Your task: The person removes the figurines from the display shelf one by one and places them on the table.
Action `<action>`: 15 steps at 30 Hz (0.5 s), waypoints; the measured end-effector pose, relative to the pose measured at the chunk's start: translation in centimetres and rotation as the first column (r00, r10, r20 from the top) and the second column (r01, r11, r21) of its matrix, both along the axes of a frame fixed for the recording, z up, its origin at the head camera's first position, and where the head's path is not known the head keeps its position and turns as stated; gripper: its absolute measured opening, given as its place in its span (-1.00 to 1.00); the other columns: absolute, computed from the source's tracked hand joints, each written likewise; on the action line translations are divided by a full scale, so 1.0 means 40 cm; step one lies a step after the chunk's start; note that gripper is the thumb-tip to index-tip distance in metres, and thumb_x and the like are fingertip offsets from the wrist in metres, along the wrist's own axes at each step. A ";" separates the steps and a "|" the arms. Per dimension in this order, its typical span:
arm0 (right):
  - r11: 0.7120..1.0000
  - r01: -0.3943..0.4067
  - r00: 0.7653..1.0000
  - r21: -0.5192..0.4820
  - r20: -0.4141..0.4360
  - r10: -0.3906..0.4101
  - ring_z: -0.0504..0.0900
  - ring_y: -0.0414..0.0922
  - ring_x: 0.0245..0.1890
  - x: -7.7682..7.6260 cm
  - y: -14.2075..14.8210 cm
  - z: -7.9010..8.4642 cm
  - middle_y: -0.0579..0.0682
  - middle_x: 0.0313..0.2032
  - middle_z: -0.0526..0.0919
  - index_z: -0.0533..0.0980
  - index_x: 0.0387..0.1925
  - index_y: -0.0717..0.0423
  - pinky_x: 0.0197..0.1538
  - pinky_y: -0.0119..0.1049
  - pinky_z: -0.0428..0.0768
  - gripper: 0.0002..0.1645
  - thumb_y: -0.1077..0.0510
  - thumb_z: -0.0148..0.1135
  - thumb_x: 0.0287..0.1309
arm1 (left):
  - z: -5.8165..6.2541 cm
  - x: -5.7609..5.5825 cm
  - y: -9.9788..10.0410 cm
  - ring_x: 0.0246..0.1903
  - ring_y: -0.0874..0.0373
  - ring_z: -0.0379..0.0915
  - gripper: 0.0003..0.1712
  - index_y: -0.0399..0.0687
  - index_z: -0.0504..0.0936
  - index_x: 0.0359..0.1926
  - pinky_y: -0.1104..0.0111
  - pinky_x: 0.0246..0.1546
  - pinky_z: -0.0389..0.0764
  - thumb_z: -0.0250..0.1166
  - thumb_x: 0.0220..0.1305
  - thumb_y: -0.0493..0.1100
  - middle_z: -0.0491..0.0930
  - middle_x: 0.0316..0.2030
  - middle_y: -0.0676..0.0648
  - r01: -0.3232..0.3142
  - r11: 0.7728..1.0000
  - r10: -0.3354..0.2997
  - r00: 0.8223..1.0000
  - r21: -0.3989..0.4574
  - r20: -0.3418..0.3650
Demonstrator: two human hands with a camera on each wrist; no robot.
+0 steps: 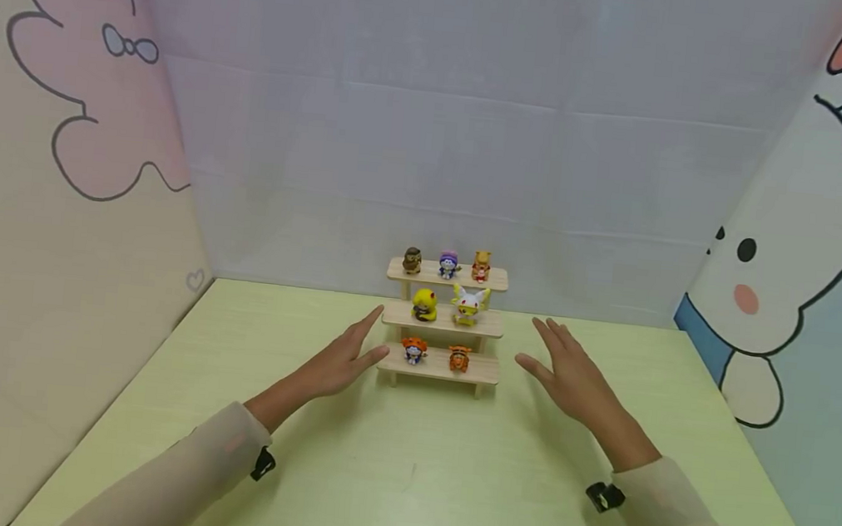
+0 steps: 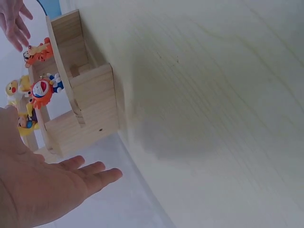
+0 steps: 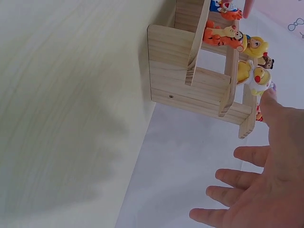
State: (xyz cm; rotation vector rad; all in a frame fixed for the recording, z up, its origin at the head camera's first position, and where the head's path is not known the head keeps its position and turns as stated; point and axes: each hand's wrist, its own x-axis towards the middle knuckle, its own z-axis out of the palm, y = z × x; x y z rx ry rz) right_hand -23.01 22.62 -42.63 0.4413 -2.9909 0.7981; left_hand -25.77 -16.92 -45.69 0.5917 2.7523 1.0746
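A three-step wooden display shelf (image 1: 436, 365) stands near the back of the table, with small figurines on each step. On the top step are a brown figurine (image 1: 412, 260), a purple-capped one (image 1: 448, 265) and an orange-yellow one (image 1: 481, 266). The middle step bears a yellow-hooded figurine (image 1: 425, 304) and a white-and-yellow one (image 1: 467, 307). At the bottom sit an orange-hooded figurine (image 1: 414, 350) and an orange tiger (image 1: 459, 358). My left hand (image 1: 340, 362) is held beside the shelf's left side, fingers straight and holding nothing. Opposite, my right hand (image 1: 569, 374) extends likewise, apart from the shelf's right side.
The pale table (image 1: 402, 479) spreads in front of the shelf and to both sides. Behind it hangs a white cloth backdrop (image 1: 446, 148). Side panels carry cartoon drawings, a pink bear (image 1: 99, 76) at left and a white rabbit (image 1: 783, 245) at right.
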 end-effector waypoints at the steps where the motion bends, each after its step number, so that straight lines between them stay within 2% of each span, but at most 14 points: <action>1: 1.000 -0.003 1.000 -0.004 -0.003 0.003 -0.08 0.40 0.56 -0.001 -0.001 0.001 0.38 0.58 -0.06 -0.02 0.63 0.19 0.46 0.42 0.08 0.02 -0.36 -0.01 0.51 | 0.000 -0.001 0.002 0.56 -0.28 -0.07 -0.11 0.14 -0.26 0.68 -0.28 0.47 0.10 0.00 0.63 0.21 -0.06 0.61 -0.27 0.004 1.000 -0.004 1.000 0.002 -0.005; 5: 1.000 -0.014 1.000 -0.009 -0.018 0.014 -0.02 0.40 0.54 -0.004 -0.008 0.011 0.38 0.58 -0.04 -0.01 0.63 0.20 0.45 0.42 0.10 0.00 -0.34 0.00 0.51 | 0.006 -0.003 0.009 0.55 -0.28 -0.02 -0.13 0.14 -0.21 0.68 -0.27 0.46 0.14 0.00 0.62 0.22 -0.03 0.61 -0.23 0.012 1.000 -0.011 1.000 0.021 -0.015; 11: 1.000 -0.029 0.999 0.003 -0.034 0.029 0.06 0.39 0.52 -0.011 -0.019 0.030 0.36 0.57 0.00 -0.01 0.63 0.19 0.44 0.42 0.16 -0.02 -0.32 0.00 0.52 | 0.016 -0.010 0.018 0.42 -0.32 0.26 -0.20 0.12 -0.13 0.68 -0.25 0.33 0.38 -0.01 0.65 0.14 0.16 0.55 -0.26 0.004 0.999 -0.003 0.999 0.038 -0.033; 15: 1.000 -0.026 0.999 0.009 -0.040 0.026 0.09 0.38 0.52 -0.021 -0.026 0.043 0.35 0.57 0.03 -0.02 0.63 0.17 0.44 0.41 0.17 -0.01 -0.34 -0.01 0.52 | 0.022 -0.016 0.025 0.36 -0.26 0.37 -0.25 0.12 -0.06 0.67 -0.23 0.28 0.45 -0.01 0.66 0.10 0.27 0.49 -0.29 -0.016 0.999 0.017 0.999 0.040 -0.032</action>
